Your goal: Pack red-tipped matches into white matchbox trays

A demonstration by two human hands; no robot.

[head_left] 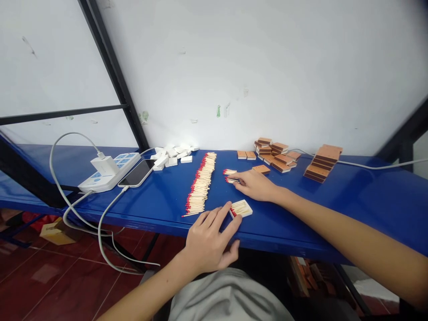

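While one white tray is being touched at its edge by the left hand, at the lower centre of the head view, its fingers are being held spread, the thumb apart. Several red-tipped matches are being held inside the tray. Just above, two small match clusters are being reached by the right hand; whether any match is being pinched cannot be told. At the centre, one long match row is being displayed, too dense for counting. Two orange boxes are being shown side by side at upper centre, and one single box is being seen beside the right hand. One box pile and one box stack are being shown farther right, overlapped beyond exact counting. One phone is being seen at left; the lettering on one yellow carton, lower left, is being blurred beyond reading.
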